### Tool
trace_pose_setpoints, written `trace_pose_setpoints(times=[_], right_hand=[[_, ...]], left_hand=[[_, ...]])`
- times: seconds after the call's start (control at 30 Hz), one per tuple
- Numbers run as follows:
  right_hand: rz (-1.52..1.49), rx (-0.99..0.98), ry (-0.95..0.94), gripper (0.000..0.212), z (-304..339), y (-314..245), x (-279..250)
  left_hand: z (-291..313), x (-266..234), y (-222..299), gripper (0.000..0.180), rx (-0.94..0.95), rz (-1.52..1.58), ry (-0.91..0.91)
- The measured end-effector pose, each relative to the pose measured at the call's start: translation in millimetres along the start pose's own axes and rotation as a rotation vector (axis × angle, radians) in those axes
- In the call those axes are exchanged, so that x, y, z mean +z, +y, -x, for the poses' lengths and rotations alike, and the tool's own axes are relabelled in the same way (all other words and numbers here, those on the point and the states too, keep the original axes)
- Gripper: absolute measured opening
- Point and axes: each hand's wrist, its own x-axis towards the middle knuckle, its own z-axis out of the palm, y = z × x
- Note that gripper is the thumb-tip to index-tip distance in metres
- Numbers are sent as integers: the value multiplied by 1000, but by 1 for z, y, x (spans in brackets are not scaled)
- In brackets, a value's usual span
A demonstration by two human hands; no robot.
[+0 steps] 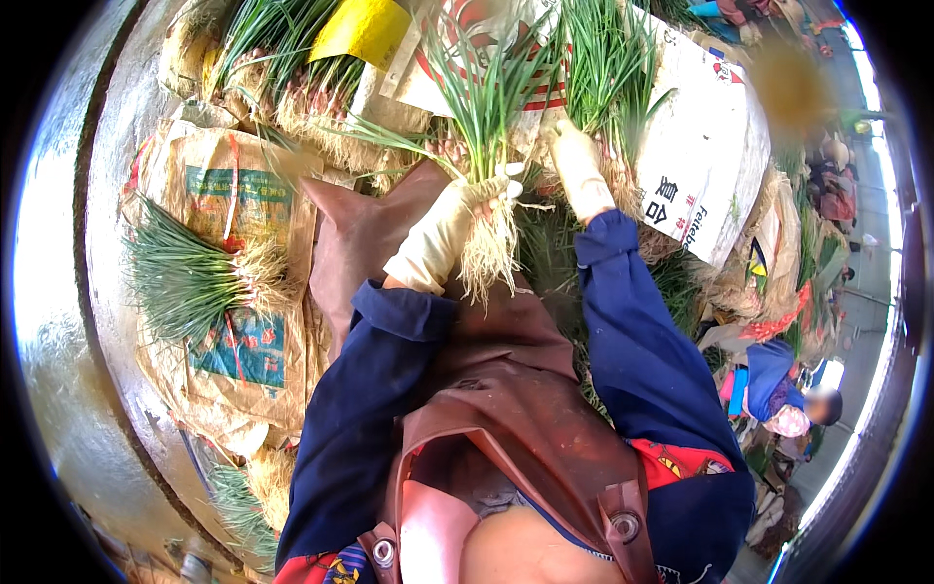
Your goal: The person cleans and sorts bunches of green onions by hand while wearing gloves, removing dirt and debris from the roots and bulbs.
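In front of my chest, my left hand (457, 219), in a pale glove, is wrapped round a bunch of scallions (484, 131). Their green leaves point up and away, and the stringy roots hang below my fingers. Reaching farther forward, my right hand (578, 167), also gloved, rests beside a pile of loose scallions (605, 73) with pinkish bulbs. Its fingers look bent together; whatever may be between them is too small to make out. A tied-looking scallion bunch (199, 271) lies to the left, leaves outward and roots toward me.
A tan printed sack (263, 360) lies under the left bunch. More scallions (268, 44) and a yellow sheet (362, 31) are at the far left. A white printed sack (705, 146) spreads to the right. Another person (773, 389) sits at the right. A brown apron (506, 389) covers my lap.
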Motion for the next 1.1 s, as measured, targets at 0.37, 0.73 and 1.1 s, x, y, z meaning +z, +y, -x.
trace_pose_setpoints(times=[0.37, 0.73, 1.1], right_hand=[[-422, -183, -87, 45, -32, 40, 61], [-432, -314, -269, 35, -53, -3, 42], [596, 205, 166, 37, -46, 21, 18]], left_hand=[[-44, -10, -16, 31, 96, 17, 290], [-43, -4, -14, 29, 190, -69, 471], [-37, 19, -3, 26, -21, -39, 318]])
